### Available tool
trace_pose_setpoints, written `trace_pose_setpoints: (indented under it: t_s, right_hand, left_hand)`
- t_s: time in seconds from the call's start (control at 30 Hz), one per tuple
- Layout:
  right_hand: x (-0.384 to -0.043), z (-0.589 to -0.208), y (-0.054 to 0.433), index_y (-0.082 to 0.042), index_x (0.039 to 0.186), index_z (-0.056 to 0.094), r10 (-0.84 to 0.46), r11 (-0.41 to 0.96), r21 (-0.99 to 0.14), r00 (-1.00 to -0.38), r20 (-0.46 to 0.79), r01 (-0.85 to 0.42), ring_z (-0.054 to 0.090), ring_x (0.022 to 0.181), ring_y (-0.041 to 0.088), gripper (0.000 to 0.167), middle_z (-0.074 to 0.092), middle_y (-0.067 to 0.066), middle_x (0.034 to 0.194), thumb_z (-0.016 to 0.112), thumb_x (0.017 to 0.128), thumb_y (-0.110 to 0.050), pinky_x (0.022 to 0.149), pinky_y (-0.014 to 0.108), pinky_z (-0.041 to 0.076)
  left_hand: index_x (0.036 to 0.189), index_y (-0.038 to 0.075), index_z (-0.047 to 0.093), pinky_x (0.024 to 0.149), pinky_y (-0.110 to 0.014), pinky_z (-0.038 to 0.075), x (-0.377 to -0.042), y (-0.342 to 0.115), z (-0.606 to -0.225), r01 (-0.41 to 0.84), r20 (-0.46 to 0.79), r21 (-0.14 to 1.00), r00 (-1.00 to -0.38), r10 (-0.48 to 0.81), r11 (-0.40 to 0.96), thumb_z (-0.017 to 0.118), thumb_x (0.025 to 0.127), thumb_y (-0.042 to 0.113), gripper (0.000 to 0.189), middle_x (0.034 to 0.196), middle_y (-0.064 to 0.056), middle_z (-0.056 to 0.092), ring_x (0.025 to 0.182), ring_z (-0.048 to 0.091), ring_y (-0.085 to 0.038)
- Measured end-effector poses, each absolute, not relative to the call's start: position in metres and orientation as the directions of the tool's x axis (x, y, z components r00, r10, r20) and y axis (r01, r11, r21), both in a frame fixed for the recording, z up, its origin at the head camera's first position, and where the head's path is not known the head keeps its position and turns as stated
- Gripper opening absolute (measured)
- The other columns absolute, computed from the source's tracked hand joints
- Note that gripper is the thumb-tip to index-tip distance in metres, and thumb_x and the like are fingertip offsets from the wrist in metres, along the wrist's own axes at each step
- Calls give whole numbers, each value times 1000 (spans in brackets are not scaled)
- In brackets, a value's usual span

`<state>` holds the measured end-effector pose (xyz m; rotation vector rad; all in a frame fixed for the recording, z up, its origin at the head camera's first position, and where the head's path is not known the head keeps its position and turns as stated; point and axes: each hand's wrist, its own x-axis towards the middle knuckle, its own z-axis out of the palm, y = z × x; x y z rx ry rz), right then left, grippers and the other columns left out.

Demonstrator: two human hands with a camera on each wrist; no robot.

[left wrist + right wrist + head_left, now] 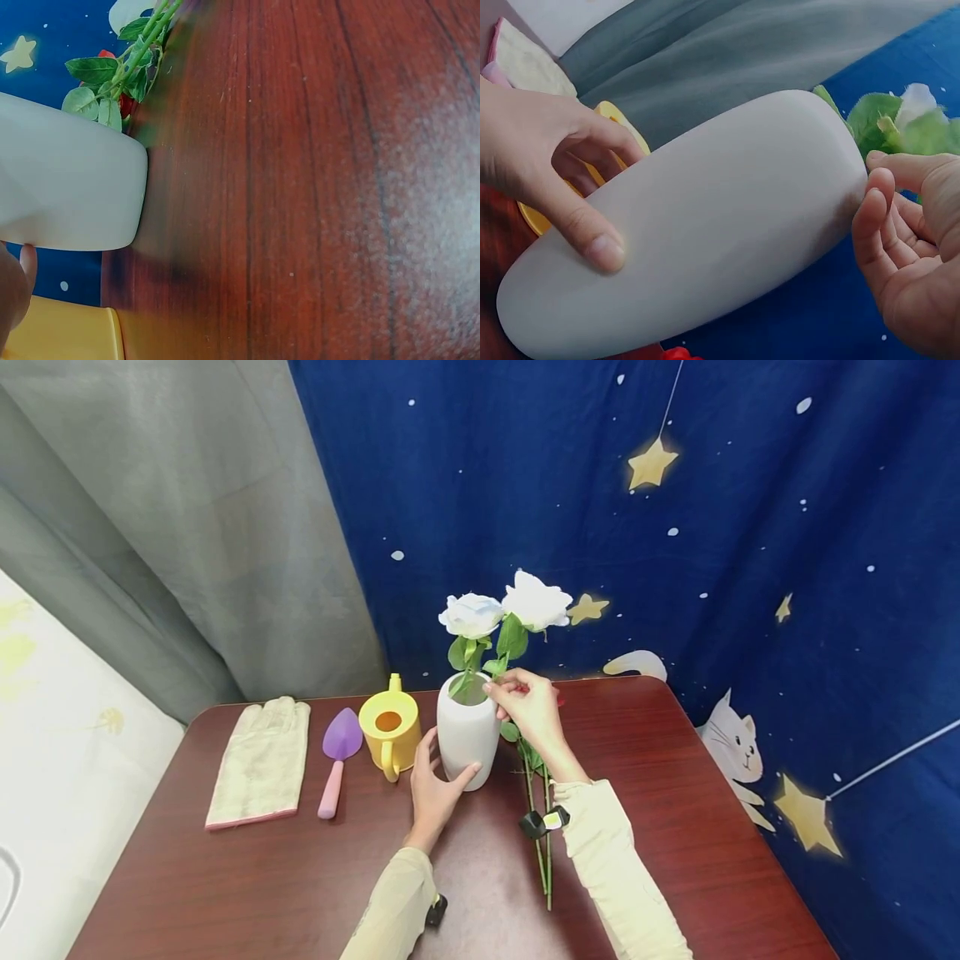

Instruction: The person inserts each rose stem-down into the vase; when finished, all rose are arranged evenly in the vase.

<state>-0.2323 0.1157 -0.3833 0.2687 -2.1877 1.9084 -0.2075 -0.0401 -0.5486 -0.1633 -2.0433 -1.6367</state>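
A white vase (468, 735) stands upright on the table, and my left hand (435, 793) grips its lower body, thumb across the front and fingers round the left side. Two white roses rise above its mouth: the left rose (471, 615) has its leafy stem inside, and the right rose (537, 602) leans outward. At the rim, my right hand (528, 702) pinches the right rose's stem between thumb and fingers; the pinched bit is hidden by the fingertips. In the right wrist view, green leaves (874, 124) show just beyond those fingers.
Long green stems (546, 860) with red blooms lie right of the vase, partly under my right forearm. Left of it are a yellow watering can (405, 735), a purple trowel (342, 735) with a pink handle, and cream gloves (262, 764). A blue curtain (487, 485) hangs behind the table.
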Motion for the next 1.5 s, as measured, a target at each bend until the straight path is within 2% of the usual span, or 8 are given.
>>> trace_pose_setpoints:
  t_s: [0.13, 0.3, 0.5, 0.67, 0.77, 0.97, 1.27, 1.5]
  right_hand:
    - [-219, -374, 121, 11, 92, 62, -22, 73, -963, -965, 260, -261, 53, 47, 15, 16, 60, 17, 69, 67, 83, -1, 47, 25, 48]
    - [-219, -383, 132, 12, 94, 62, -16, 64, -969, -971, 237, -238, 53, 47, 17, 16, 62, 11, 69, 66, 84, 0, 47, 24, 48]
    - [-231, -424, 154, 7, 93, 66, 47, 94, -984, -987, 153, -149, 54, 47, 17, 16, 63, 6, 67, 67, 84, -7, 46, 23, 49]
    - [-234, -456, 179, 2, 89, 67, 151, 237, -970, -985, 86, -48, 56, 48, 16, 9, 65, 20, 76, 64, 84, -5, 48, 28, 51]
    - [-235, -474, 193, 0, 89, 67, 193, 314, -949, -981, 32, 31, 58, 50, 17, 10, 66, 21, 81, 61, 84, -6, 49, 29, 52]
    - [-238, -503, 211, 4, 92, 66, 219, 281, -950, -973, -77, 138, 56, 48, 10, 14, 64, 21, 81, 56, 86, -3, 45, 21, 48]
    - [-248, -525, 205, 4, 104, 65, 212, 292, -939, -969, -123, 183, 58, 51, 13, 21, 65, 19, 83, 56, 88, -5, 47, 23, 50]
    - [-257, -530, 199, 5, 114, 61, 232, 257, -946, -963, -136, 195, 64, 60, 22, 27, 64, 24, 102, 52, 90, -3, 51, 27, 54]
  left_hand:
    - [137, 11, 40, 91, -44, 44, -207, -40, -548, 394, 452, 881, -865, -219, 262, 86, 65, 25, 87, 134, -5, 46, 120, 45, -21]
    - [137, 13, 40, 91, -43, 44, -206, -41, -547, 387, 446, 884, -866, -225, 263, 86, 65, 28, 87, 134, -3, 46, 120, 45, -19]
    - [136, 13, 40, 92, -43, 44, -205, -40, -546, 383, 440, 887, -869, -224, 257, 85, 65, 27, 85, 133, -2, 46, 120, 45, -18]
    - [136, 14, 41, 92, -39, 44, -207, -40, -546, 370, 426, 896, -874, -233, 247, 86, 65, 26, 85, 133, 1, 46, 119, 45, -14]
    - [136, 14, 41, 92, -40, 44, -207, -41, -546, 373, 428, 895, -873, -234, 244, 86, 65, 26, 85, 133, 0, 46, 120, 45, -15]
    - [137, 13, 40, 92, -45, 43, -206, -40, -546, 385, 440, 888, -871, -218, 252, 85, 66, 28, 86, 134, -3, 46, 121, 45, -18]
    - [138, 13, 39, 93, -45, 43, -204, -42, -547, 383, 441, 886, -870, -219, 261, 85, 66, 29, 86, 134, -3, 45, 122, 44, -19]
    - [137, 14, 39, 92, -43, 44, -203, -40, -546, 386, 438, 890, -873, -216, 245, 85, 66, 29, 86, 133, -3, 46, 120, 45, -18]
